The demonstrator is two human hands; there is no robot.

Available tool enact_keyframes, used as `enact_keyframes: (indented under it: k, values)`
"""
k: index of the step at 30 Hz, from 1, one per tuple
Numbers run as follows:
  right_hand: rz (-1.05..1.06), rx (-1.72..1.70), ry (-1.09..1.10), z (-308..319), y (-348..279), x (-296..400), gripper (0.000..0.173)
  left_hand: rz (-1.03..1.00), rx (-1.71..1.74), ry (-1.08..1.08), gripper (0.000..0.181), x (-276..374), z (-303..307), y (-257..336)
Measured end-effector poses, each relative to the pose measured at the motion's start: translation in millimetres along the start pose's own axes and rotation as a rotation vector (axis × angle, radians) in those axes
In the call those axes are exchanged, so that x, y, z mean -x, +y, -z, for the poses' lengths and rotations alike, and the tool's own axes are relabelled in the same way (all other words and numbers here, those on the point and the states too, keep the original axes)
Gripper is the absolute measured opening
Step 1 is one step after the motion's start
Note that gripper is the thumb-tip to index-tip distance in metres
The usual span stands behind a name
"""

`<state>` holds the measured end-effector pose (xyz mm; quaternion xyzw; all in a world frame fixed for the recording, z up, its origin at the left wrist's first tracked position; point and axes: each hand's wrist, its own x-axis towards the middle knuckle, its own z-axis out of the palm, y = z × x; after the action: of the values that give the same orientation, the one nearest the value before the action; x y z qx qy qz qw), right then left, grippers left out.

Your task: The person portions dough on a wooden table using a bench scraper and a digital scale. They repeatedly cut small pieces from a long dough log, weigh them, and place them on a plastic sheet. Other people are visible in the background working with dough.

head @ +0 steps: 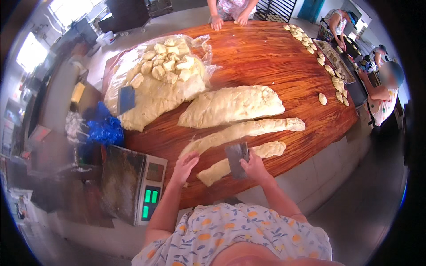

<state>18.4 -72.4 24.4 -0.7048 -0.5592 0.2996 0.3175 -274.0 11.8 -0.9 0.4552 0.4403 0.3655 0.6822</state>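
Note:
My right hand [256,167] grips a metal dough scraper [236,161], held over the middle of a short dough strip [214,172] and hiding part of it. Whether the blade touches the dough, I cannot tell. At the near left end of a longer dough strip [246,131] is my left hand [185,167], thumb apart from the fingers and nothing visible in it. Beyond that strip lies a thick dough slab [233,105]. A large dough mass [166,96] sits farther left, with several cut dough chunks [166,61] on top.
A digital scale [151,186] with a lit display stands left of my left hand. Clear plastic sheeting [205,50] and a blue scraper [126,100] lie at the dough mass. Dough pieces [337,83] line the wooden table's [246,56] right edge. Other people work at the far side and right.

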Motion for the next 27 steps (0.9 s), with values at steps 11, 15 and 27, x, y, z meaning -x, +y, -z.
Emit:
enact_keyframes:
  k: [11,15,27]
  values:
    - [0.166,0.170,-0.152,9.3,-18.2,-2.3,0.038,-0.133,-0.349,0.277,0.061,80.8,-20.3,-73.5]
    - [0.268,0.290,-0.274,-17.1,-25.6,7.9,0.039,-0.294,-0.900,0.277,0.093,74.0,-59.5,-72.7]
    - [0.332,0.502,-0.427,-55.9,-52.8,15.9,0.026,-0.491,-0.899,0.472,0.068,76.8,-72.2,-115.3]
